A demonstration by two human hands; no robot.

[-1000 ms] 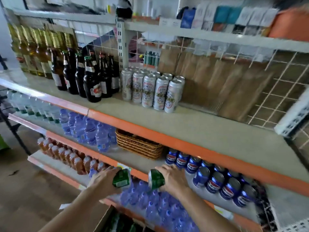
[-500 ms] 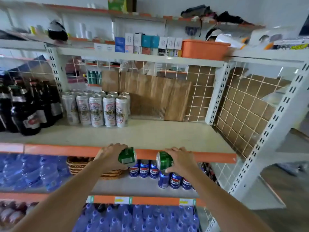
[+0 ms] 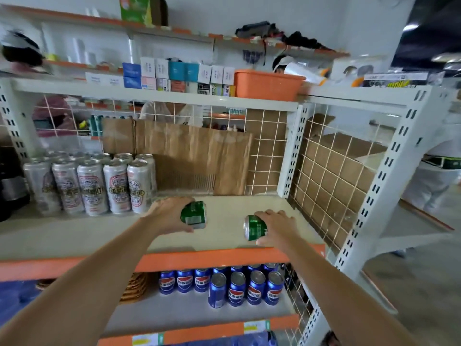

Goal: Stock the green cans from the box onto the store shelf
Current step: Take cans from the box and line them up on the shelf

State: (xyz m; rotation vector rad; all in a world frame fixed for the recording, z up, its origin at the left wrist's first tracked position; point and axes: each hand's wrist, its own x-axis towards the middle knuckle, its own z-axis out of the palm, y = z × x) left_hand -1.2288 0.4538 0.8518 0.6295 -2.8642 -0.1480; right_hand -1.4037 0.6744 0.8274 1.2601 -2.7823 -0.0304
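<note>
My left hand (image 3: 168,214) grips a green can (image 3: 194,215), held sideways over the beige shelf board (image 3: 224,213) just right of the silver cans. My right hand (image 3: 277,228) grips a second green can (image 3: 254,227), also tilted on its side, above the shelf's front part near the orange edge strip (image 3: 212,258). Both cans hang just over the board; whether they touch it I cannot tell. The box is out of view.
Several tall silver cans (image 3: 99,186) stand at the shelf's left. Brown cardboard (image 3: 189,156) leans on the wire grid at the back. A white upright (image 3: 291,151) and a wire side panel (image 3: 331,186) bound the right. Blue cans (image 3: 237,285) fill the shelf below.
Both hands rose from below the orange edge up over the shelf board and forward, each still holding its green can. The view swung right and upward.
</note>
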